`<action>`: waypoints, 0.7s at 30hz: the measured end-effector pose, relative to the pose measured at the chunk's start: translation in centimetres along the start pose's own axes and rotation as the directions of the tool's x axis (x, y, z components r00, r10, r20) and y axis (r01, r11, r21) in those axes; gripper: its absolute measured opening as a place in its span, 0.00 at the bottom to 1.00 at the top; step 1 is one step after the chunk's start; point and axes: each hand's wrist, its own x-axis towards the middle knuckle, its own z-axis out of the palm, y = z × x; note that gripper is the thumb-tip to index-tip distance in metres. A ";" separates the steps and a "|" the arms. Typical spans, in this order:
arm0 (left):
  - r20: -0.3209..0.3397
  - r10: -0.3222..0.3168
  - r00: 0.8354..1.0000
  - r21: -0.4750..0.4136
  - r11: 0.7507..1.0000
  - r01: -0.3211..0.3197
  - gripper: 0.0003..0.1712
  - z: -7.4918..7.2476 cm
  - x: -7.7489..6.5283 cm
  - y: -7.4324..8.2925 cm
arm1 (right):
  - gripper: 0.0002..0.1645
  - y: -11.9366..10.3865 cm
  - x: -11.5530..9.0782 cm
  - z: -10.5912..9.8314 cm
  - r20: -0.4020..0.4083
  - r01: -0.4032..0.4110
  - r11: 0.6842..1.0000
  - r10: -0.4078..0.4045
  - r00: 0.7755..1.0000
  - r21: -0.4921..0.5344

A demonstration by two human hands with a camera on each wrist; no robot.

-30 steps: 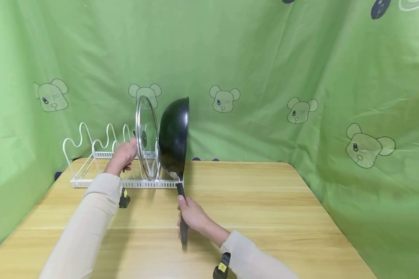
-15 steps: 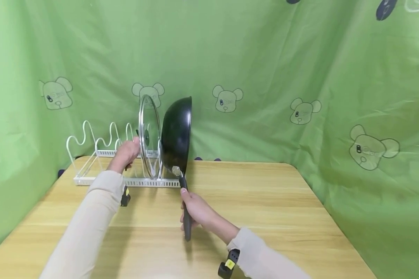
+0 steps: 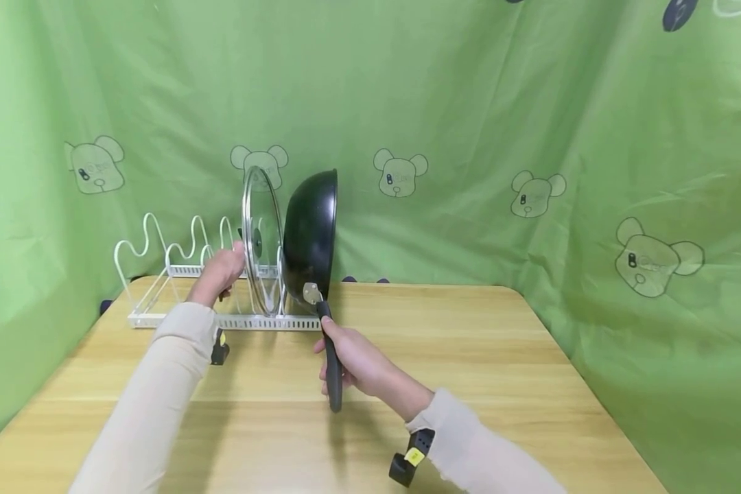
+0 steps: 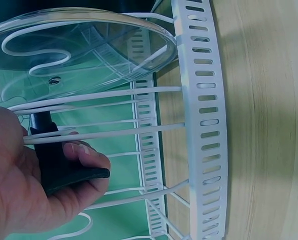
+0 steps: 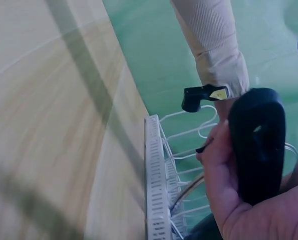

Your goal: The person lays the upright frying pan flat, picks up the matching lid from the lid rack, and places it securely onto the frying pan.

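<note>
A glass lid [image 3: 263, 206] with a metal rim stands on edge in the white wire rack [image 3: 241, 322]. My left hand [image 3: 220, 269] grips the lid's black knob [image 4: 56, 160], fingers curled round it in the left wrist view. Just right of the lid, a black wok [image 3: 311, 233] stands upright on its side at the rack's right end, its open side facing right. My right hand [image 3: 358, 360] holds the wok's black handle [image 3: 333, 370], which slants down toward me; the handle's end [image 5: 259, 135] shows large in the right wrist view.
The rack's wavy wire dividers [image 3: 160, 240] rise to the left of the left hand. A wooden table [image 3: 457, 357] lies under everything, with its back edge just behind the rack. Green curtain [image 3: 469, 103] hangs behind and on both sides.
The right hand has raised the wok's handle and turned it slightly, so the bracket shows more. My left hand and the lid stay nearly in place; the view has shifted slightly.
</note>
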 end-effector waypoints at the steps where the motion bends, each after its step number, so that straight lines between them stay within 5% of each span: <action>1: 0.000 0.002 1.000 0.000 1.000 -0.002 0.37 -0.1 -0.1 0.1 | 0.36 0.0 0.0 0.1 -0.008 0.000 1.000 0.001 1.000 0.013; 14: 0.004 0.001 1.000 -0.025 1.000 0.000 0.45 -0.2 0.0 -0.6 | 0.30 0.1 0.4 2.1 -0.096 -0.004 0.960 0.032 0.995 0.281; 21: -0.015 0.018 1.000 -0.020 1.000 -0.018 0.44 0.0 0.2 -0.4 | 0.31 0.1 0.4 2.4 -0.137 0.005 0.944 0.043 0.990 0.330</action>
